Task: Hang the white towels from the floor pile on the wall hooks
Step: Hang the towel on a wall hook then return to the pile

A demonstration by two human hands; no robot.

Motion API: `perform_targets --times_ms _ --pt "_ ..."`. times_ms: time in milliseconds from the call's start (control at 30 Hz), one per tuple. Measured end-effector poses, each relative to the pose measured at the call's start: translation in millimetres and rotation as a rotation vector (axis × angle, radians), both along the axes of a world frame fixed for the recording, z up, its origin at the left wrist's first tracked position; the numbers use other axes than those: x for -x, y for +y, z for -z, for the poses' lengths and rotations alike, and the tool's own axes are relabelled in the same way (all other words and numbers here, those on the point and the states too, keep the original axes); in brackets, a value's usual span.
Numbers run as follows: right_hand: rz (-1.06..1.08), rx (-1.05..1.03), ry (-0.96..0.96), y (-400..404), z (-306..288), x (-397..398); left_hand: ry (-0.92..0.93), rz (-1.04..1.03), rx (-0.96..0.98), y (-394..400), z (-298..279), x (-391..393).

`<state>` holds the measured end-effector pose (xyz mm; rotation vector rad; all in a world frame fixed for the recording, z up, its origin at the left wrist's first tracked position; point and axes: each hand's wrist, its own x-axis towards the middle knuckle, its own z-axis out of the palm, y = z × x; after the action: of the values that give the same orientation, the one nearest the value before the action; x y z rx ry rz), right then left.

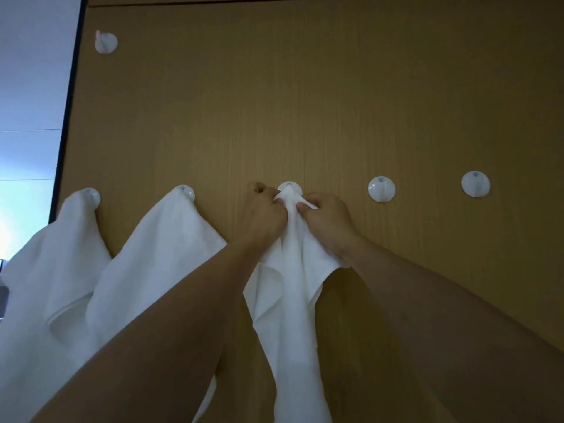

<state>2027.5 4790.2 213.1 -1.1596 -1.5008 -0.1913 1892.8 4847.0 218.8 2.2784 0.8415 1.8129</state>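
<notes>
Left hand [264, 213] and right hand [328, 218] both pinch third towel [290, 270] at middle hook [289, 188]. Left of it: two towels [164, 239] already hung. Right of it: two hooks [381, 189] bare. Floor pile not visible.

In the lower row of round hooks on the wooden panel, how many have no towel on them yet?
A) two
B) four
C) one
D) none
A: two hooks to the right of the hands are bare, while the two on the left each carry a hung towel, and both the left hand and the right hand are pinching a third towel onto the middle hook.
</notes>
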Motion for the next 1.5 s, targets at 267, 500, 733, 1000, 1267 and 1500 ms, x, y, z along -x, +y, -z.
perform_targets --times_ms 267,500,733,1000,1267,1500 --pt "0.27 -0.014 -0.26 -7.1 7.6 7.6 -0.012 -0.163 -0.183 -8.2 17.1 0.5" --pt "0.543 0.017 -0.401 -12.7 11.2 15.3 0.062 -0.226 -0.235 -17.0 28.5 9.1" --pt "0.564 0.059 -0.371 -23.7 23.0 19.8 0.17 -0.348 -0.21 -36.9 42.5 28.5" --pt "0.666 0.056 -0.399 -54.3 30.3 26.5 0.203 -0.381 -0.161 -65.2 49.5 43.9" --pt "0.636 0.064 -0.468 -86.0 47.7 49.2 0.207 -0.436 -0.119 -98.9 60.1 65.7" --pt "0.542 0.09 -0.521 -111.7 63.3 87.6 0.275 -0.509 -0.091 -132.6 71.1 98.1"
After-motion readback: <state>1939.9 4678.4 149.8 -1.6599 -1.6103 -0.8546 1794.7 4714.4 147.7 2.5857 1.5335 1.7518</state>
